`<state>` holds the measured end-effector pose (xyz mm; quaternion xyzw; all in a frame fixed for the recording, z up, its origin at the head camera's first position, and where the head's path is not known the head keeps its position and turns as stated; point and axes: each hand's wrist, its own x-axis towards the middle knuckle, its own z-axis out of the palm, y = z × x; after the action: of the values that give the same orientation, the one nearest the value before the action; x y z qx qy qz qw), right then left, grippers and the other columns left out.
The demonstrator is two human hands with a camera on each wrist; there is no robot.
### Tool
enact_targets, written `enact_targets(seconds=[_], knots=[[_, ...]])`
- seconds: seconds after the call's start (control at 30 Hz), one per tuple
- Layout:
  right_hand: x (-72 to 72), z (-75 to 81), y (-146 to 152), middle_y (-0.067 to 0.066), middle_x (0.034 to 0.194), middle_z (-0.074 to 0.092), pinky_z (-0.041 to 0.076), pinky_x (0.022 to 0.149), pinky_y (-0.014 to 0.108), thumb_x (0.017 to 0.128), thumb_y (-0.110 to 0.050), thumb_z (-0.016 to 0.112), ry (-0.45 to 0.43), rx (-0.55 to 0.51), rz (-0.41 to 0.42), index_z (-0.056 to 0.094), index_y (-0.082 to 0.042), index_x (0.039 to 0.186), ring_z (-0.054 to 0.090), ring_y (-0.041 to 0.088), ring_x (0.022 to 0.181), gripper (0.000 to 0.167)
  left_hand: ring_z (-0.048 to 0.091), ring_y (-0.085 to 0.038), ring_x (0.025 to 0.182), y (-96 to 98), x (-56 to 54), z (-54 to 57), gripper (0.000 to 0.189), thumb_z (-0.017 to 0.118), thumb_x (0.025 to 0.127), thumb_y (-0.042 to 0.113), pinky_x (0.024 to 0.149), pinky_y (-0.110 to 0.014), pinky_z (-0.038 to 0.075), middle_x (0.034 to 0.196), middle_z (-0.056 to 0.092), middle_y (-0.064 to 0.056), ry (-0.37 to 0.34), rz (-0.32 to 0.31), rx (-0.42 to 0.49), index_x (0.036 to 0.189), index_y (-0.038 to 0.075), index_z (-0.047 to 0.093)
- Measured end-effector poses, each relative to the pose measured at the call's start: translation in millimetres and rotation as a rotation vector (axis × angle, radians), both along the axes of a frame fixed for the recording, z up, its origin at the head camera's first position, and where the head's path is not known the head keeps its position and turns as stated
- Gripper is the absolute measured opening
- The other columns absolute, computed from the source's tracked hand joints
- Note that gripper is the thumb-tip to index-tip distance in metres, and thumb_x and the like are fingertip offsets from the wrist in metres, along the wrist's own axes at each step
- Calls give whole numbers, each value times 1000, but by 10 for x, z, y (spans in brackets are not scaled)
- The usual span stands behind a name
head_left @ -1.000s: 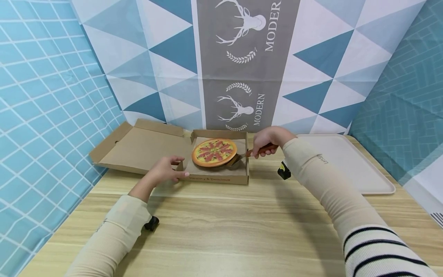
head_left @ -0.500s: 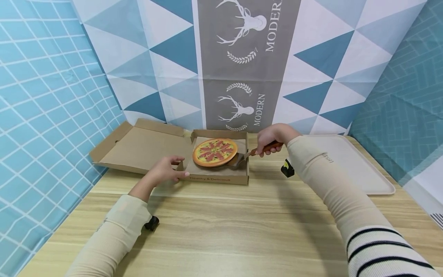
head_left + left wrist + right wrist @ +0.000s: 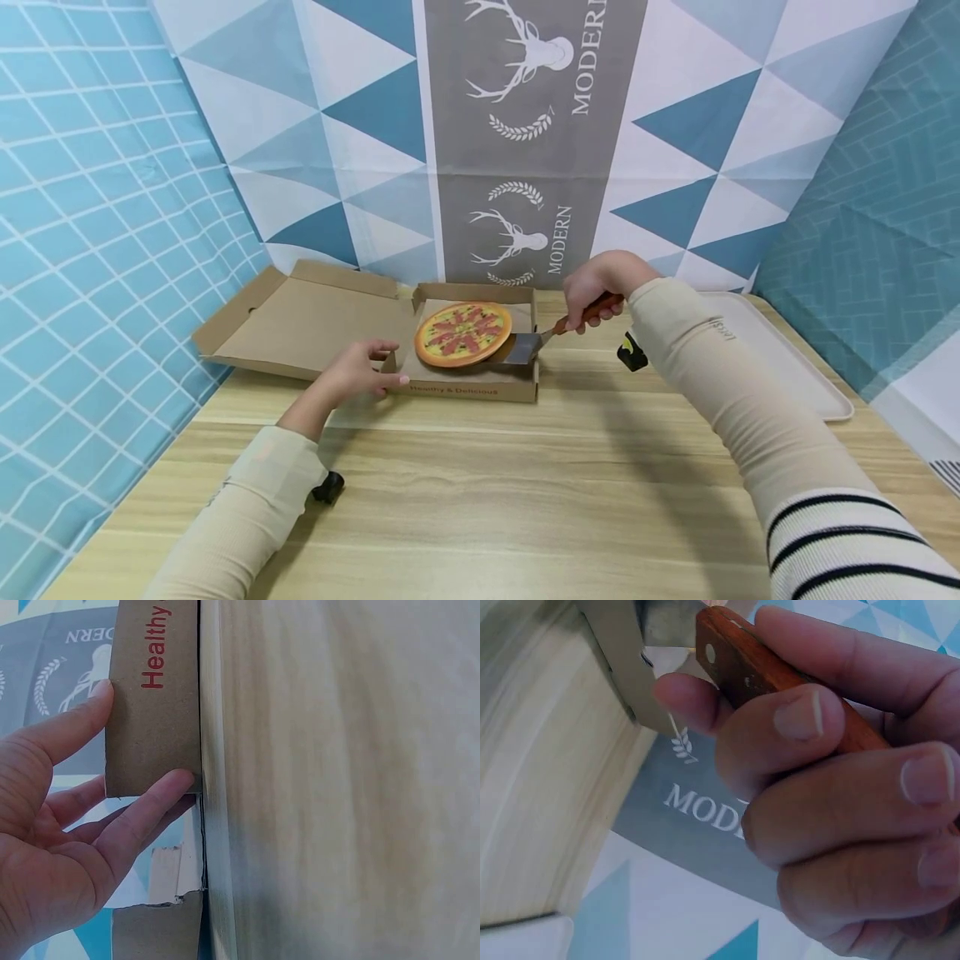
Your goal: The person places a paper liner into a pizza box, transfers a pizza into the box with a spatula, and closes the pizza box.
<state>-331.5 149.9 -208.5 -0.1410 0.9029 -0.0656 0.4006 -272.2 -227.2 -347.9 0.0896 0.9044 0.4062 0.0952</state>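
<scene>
1. Pizza server (image 3: 528,345) had shifted right, baring more blade (image 3: 514,351).
2. Right grip (image 3: 595,292) clamped its handle (image 3: 746,658); left grip (image 3: 358,367), spread, touched pizza box (image 3: 465,389).
3. Pizza (image 3: 463,334) sat inside; keeping blade flat seemed best.

Pizza (image 3: 462,334) in an open box (image 3: 450,389), server (image 3: 517,348) at its edge

The round pizza sits near the middle of the head view, flat-looking, with a golden-brown crust, yellow top, radiating red strips and dark bits. It lies toward the left of the brown cardboard box, whose lid (image 3: 315,325) is folded open at centre left. The left hand (image 3: 358,368) touches the box's near left corner. Right of centre, the right hand (image 3: 596,287) grips the server's riveted reddish-brown handle. The metal blade slants down leftward to the pizza's right edge; whether its tip goes beneath cannot be told.
</scene>
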Motion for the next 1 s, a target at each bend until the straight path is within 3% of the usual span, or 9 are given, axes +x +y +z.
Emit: enact_targets(seconds=[0.53, 1.0], knots=[[105, 297, 73, -2, 62, 49, 31, 45, 19, 95, -22, 60, -12, 121, -83, 72, -8, 88, 35, 6, 47, 20, 69, -26, 74, -10, 19, 1, 77, 78, 85, 27, 83, -41, 55, 146, 36, -29, 6, -1, -7, 146, 1, 40], [260, 532, 18, -4, 59, 48, 32, 46, 16, 94, -17, 61, 23, 192, -72, 73, -3, 87, 36, 5, 46, 20, 69, -27, 76, -1, 11, -6, 75, 78, 85, 24, 81, -38, 56, 146, 37, -30, 2, 8, -3, 146, 0, 40]])
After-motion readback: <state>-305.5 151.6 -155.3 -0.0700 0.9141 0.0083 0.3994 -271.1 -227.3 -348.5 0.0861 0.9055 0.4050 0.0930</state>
